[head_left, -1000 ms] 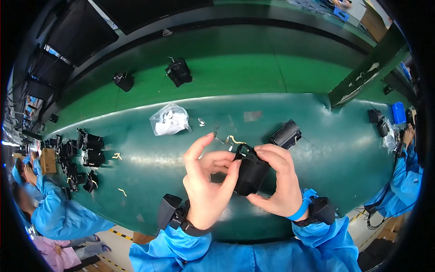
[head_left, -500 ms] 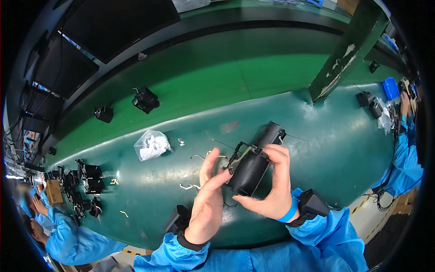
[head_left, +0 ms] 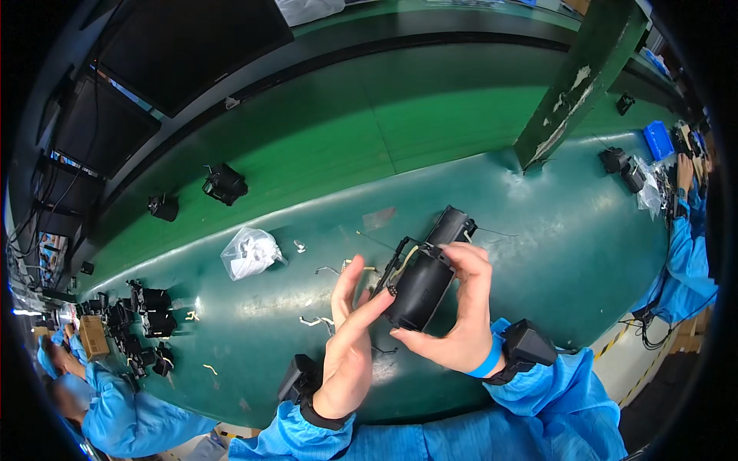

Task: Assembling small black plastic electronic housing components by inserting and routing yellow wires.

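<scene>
Green tabletop [head_left: 561, 253] beneath held black housing [head_left: 421, 292]; dark panels [head_left: 200, 46], perhaps screens, beyond.

- Dark green table [head_left: 538, 284]: 1 clear bag of white pieces [head_left: 252, 255], 1 black cylindrical unit [head_left: 447, 224], scattered pale wires [head_left: 210, 369], clustered black parts [head_left: 159, 323] at left, crumpled clear plastic [head_left: 648, 192] at far right.
- Brighter green surface [head_left: 307, 157] behind: 2 black units [head_left: 225, 184] near each other.

Left forearm [head_left: 296, 434] and right forearm [head_left: 550, 396], both blue-sleeved, enter from the frame's lower edge. The left hand [head_left: 350, 353], below center, is loosely open, one digit [head_left: 348, 288] raised, another [head_left: 367, 315] slanting upper right. The right hand [head_left: 463, 338], right of center, forms a C: fingers [head_left: 472, 266] bent above, thumb [head_left: 419, 343] leftward below.
</scene>
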Motion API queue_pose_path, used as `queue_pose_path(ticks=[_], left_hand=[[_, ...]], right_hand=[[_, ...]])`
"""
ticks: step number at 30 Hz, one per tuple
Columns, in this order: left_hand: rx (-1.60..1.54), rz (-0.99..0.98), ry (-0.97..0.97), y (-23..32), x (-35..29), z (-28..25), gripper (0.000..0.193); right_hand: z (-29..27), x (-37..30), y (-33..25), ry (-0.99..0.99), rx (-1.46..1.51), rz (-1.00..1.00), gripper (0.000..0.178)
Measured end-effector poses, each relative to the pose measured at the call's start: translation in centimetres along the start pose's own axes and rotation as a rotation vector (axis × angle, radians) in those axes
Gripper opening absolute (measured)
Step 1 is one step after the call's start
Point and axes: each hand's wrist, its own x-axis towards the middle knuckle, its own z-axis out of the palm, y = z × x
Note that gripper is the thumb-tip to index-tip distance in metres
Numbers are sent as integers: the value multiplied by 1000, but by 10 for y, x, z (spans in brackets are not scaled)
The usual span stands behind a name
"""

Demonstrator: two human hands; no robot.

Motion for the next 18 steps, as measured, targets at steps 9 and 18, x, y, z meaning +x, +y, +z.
queue_pose_path(ticks=[9,18], left_hand=[[-10,-20,22,6,1,0,72],[-109,102,279,9,-1,3,28]], right_hand=[[4,0,11,-2,121,-19,87],[8,2,0,-174,104,-46,82]])
